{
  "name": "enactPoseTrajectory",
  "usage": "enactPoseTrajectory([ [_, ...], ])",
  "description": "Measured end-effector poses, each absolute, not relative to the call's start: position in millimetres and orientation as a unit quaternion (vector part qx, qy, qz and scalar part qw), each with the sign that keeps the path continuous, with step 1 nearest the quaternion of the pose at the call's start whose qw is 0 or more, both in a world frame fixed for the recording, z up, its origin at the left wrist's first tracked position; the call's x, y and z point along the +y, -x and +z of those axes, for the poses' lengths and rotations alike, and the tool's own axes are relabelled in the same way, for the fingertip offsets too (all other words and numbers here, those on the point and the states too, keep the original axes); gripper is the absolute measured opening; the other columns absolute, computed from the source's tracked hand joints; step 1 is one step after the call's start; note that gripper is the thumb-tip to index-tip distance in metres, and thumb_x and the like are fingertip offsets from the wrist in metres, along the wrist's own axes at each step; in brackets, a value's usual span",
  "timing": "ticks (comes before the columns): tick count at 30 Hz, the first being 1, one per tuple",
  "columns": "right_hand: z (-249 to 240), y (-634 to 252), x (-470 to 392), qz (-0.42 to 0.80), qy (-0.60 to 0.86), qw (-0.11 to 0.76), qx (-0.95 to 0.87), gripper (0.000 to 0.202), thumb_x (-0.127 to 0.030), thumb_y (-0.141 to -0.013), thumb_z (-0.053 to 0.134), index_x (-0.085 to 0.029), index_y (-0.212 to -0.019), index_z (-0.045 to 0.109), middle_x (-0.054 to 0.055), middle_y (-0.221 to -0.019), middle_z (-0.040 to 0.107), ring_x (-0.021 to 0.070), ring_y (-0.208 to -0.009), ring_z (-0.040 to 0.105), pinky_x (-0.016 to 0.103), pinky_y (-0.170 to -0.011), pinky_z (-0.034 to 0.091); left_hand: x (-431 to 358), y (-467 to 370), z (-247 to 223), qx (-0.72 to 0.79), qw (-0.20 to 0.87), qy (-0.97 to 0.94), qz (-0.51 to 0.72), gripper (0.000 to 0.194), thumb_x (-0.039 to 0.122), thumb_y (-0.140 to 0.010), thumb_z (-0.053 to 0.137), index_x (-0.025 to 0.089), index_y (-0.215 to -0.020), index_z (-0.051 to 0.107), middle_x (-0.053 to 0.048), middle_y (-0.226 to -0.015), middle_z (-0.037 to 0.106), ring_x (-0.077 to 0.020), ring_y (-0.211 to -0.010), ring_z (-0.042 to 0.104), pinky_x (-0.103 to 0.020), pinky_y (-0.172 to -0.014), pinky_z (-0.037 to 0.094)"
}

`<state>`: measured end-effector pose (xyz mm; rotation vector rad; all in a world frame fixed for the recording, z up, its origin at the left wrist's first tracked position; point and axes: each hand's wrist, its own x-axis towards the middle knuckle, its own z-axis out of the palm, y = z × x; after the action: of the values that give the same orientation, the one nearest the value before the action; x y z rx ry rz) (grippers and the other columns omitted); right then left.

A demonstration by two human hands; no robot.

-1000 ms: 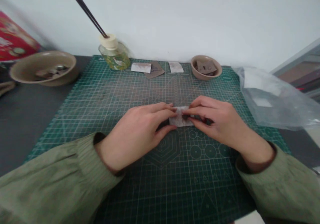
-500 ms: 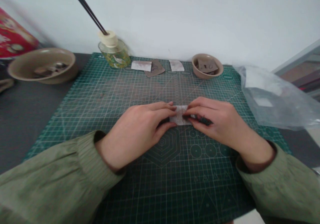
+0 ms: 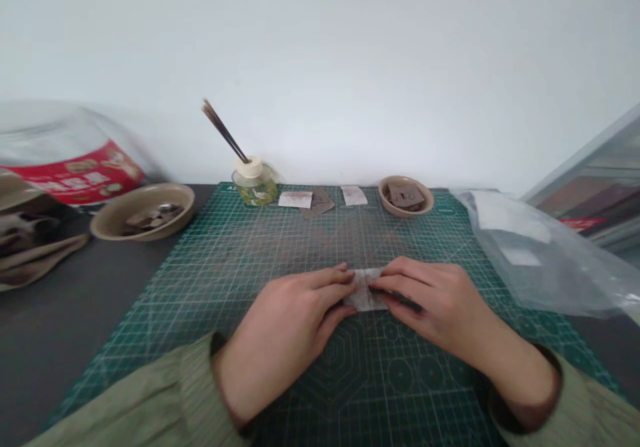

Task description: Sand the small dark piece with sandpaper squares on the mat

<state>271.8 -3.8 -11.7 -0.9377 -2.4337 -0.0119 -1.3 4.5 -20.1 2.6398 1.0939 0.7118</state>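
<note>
A small whitish piece with a seam or fold down its middle lies on the green cutting mat. My left hand has thumb and fingers closed on its left edge. On the right side, my right hand pinches it with thumb and fingertips; these fingers cover that end. Whether the piece is paper or cloth cannot be made out.
Along the mat's back stand a reed diffuser, two white scraps, a brown piece and a small bowl. Left: a larger bowl and a red-labelled jar. Right: a clear plastic bag.
The view has tilted up, so everything sits lower in the picture and more of the jar shows. Both hands keep hold of the piece, with little visible change in their grip.
</note>
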Motion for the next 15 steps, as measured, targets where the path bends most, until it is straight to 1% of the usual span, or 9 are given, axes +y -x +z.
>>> enactPoseTrajectory([
  [6, -13.2, -271.2, -3.5, -0.007, 0.355, 0.281, -0.891, 0.014, -0.019, -0.112, 0.067, -0.022, -0.122, 0.077, 0.007, -0.115, 0.084, 0.0207, -0.089, 0.082, 0.033, -0.074, 0.058, 4.4, 1.3, -20.3, 0.365, 0.086, -0.893, 0.248, 0.03, 0.022, -0.104, 0.079, 0.024, -0.133, 0.086, -0.004, -0.142, 0.083, -0.0308, -0.126, 0.084, -0.052, -0.109, 0.071],
  [9, -14.4, -271.0, -2.8, -0.006, 0.356, 0.286, -0.89, 0.014, -0.019, -0.112, 0.067, -0.022, -0.122, 0.076, 0.006, -0.114, 0.084, 0.0209, -0.09, 0.082, 0.033, -0.074, 0.058, 4.5, 1.7, -20.6, 0.347, 0.093, -0.897, 0.259, 0.031, 0.018, -0.105, 0.076, 0.023, -0.134, 0.085, -0.003, -0.144, 0.082, -0.0295, -0.129, 0.083, -0.051, -0.111, 0.071],
  [15, -15.5, -271.2, -2.9, -0.003, 0.356, 0.287, -0.889, 0.015, -0.021, -0.113, 0.067, -0.023, -0.124, 0.076, 0.006, -0.116, 0.084, 0.0206, -0.091, 0.083, 0.032, -0.075, 0.058, 4.2, 0.4, -20.5, 0.339, 0.104, -0.901, 0.25, 0.033, 0.015, -0.106, 0.074, 0.023, -0.136, 0.084, -0.003, -0.147, 0.081, -0.0282, -0.128, 0.083, -0.049, -0.113, 0.069],
])
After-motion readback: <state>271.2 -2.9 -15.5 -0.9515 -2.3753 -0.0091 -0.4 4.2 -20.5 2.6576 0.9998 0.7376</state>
